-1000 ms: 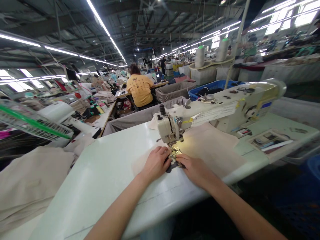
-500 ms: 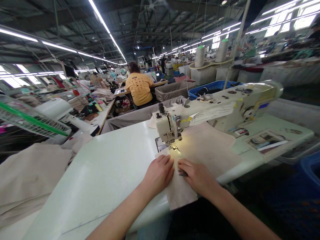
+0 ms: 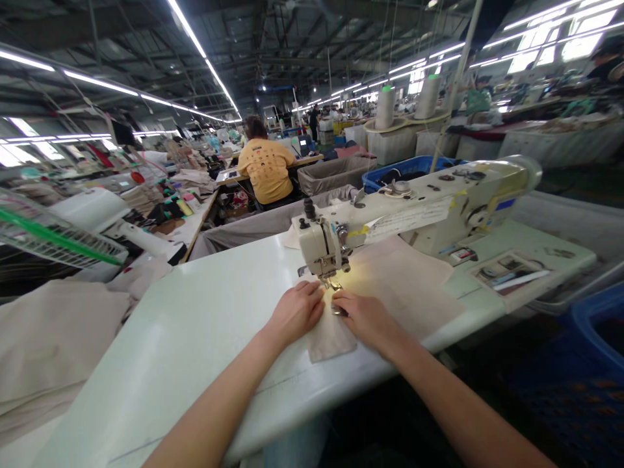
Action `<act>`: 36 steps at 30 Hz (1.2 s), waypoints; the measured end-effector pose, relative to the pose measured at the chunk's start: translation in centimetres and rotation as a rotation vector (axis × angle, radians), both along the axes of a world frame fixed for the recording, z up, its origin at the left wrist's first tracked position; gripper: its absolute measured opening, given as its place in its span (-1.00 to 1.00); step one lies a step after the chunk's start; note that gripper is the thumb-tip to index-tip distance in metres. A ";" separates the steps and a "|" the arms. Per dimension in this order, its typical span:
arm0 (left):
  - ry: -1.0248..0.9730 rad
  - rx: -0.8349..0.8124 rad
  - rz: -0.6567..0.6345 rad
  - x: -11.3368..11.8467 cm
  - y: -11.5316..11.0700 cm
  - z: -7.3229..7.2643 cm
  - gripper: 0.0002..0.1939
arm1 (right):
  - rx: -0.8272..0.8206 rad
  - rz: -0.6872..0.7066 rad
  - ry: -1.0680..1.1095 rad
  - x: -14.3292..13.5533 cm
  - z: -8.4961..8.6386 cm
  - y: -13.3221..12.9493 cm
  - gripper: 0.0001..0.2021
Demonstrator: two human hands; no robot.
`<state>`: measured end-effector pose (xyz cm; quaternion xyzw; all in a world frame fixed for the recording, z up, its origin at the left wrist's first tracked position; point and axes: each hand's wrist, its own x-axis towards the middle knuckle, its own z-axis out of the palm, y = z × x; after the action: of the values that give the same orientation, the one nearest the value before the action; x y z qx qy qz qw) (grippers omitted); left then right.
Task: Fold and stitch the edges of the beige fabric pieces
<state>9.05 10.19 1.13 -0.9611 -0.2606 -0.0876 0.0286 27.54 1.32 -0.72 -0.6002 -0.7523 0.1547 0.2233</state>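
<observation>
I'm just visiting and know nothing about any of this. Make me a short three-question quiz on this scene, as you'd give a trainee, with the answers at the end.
1. True or false: the left hand touches the pale cloth in front of the sewing machine.
2. Which hand has the small metal tool at its fingers?
A) left
B) right
C) neither
3. Fill the gap: the person sitting ahead, back turned, wears a ____ top.

Key:
1. True.
2. B, the right hand.
3. Yellow.
</observation>
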 end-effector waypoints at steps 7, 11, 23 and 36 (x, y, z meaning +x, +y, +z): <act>0.042 0.020 0.086 0.2 -2.1 0.1 -0.80 | 0.148 -0.114 0.147 1.9 -0.7 -0.4 -0.76; 0.018 0.004 0.068 -0.1 -5.9 -0.8 -0.73 | 0.128 -0.241 0.044 3.0 -1.1 -1.1 -0.80; -0.063 0.071 0.021 -1.0 -7.1 -2.3 -0.64 | 0.044 -0.275 -0.155 2.4 -1.1 -1.3 -0.85; -0.055 0.051 0.036 -1.3 -7.0 -2.6 -0.62 | 0.043 -0.272 -0.124 2.4 -1.1 -1.5 -0.82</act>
<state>7.75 3.23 -1.45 -0.9524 -0.2761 -0.1200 0.0477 29.93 -0.17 -1.80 -0.7002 -0.6793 0.0697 0.2080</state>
